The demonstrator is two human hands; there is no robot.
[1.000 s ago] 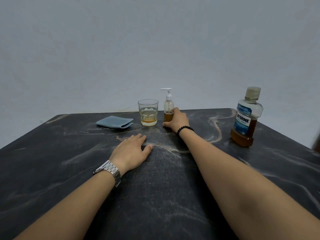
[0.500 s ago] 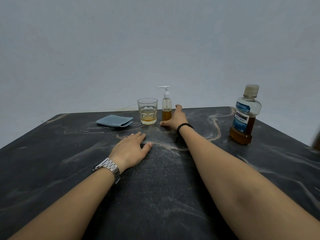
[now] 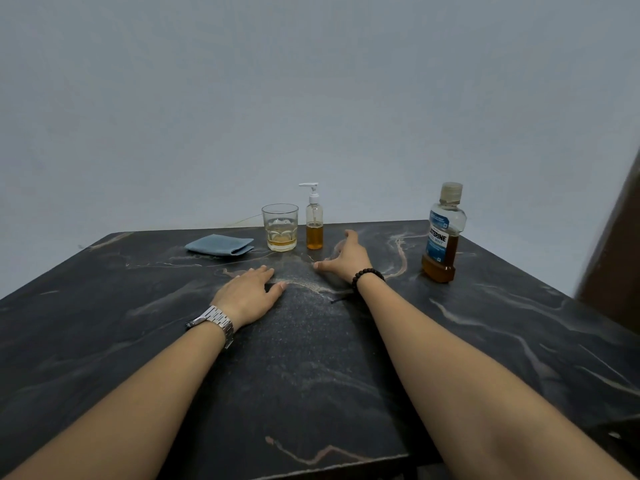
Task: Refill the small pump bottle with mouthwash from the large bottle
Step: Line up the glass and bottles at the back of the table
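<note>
The small clear pump bottle (image 3: 314, 223) stands upright near the table's far edge, its white pump on, amber liquid filling its lower part. The large mouthwash bottle (image 3: 443, 233) with a blue label and its cap on stands at the far right, amber liquid low inside. My right hand (image 3: 346, 256), fingers spread and relaxed, hovers just right of and nearer than the pump bottle, not touching it. My left hand (image 3: 251, 292) lies flat, palm down, on the dark marble table (image 3: 138, 323).
A glass tumbler (image 3: 280, 227) with a little amber liquid stands just left of the pump bottle. A folded blue-grey cloth (image 3: 220, 244) lies further left. A brown panel (image 3: 616, 258) rises at the right edge beyond the table.
My right hand has let go of the pump bottle and drawn back towards me and to the right. The left hand stays flat on the table.
</note>
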